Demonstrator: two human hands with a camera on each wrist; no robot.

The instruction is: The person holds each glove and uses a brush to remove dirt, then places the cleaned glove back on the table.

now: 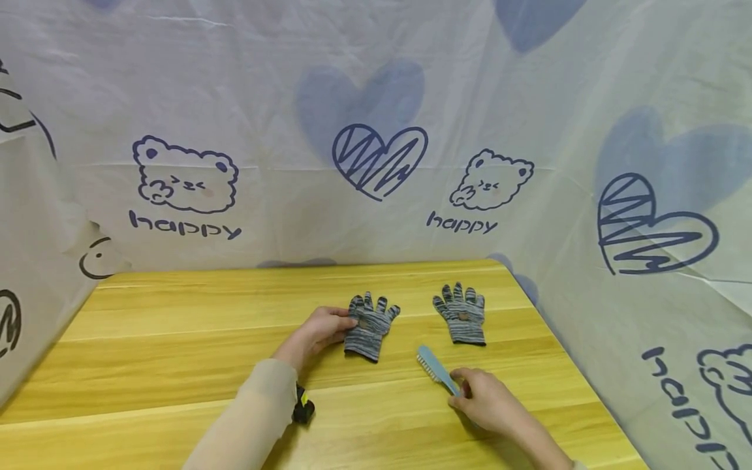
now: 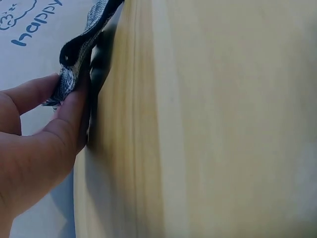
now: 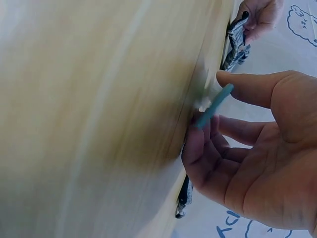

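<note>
A grey and black knitted glove (image 1: 370,328) lies near the middle of the table, fingers pointing away. My left hand (image 1: 325,328) pinches its left edge between thumb and fingers; in the left wrist view that edge of the glove (image 2: 69,74) is lifted a little. My right hand (image 1: 486,399) holds a light blue brush (image 1: 436,369) by its handle, with white bristles facing left. In the right wrist view the thumb and fingers close round the end of the blue-green handle (image 3: 214,106). The brush head lies to the right of and nearer than the held glove.
A second matching glove (image 1: 462,315) lies flat to the right, beyond the brush. The yellow wood-grain table (image 1: 176,365) meets a pale cloth wall (image 1: 282,215) printed with hearts and bears at the back and sides. A black and yellow band (image 1: 303,406) sits at the left wrist.
</note>
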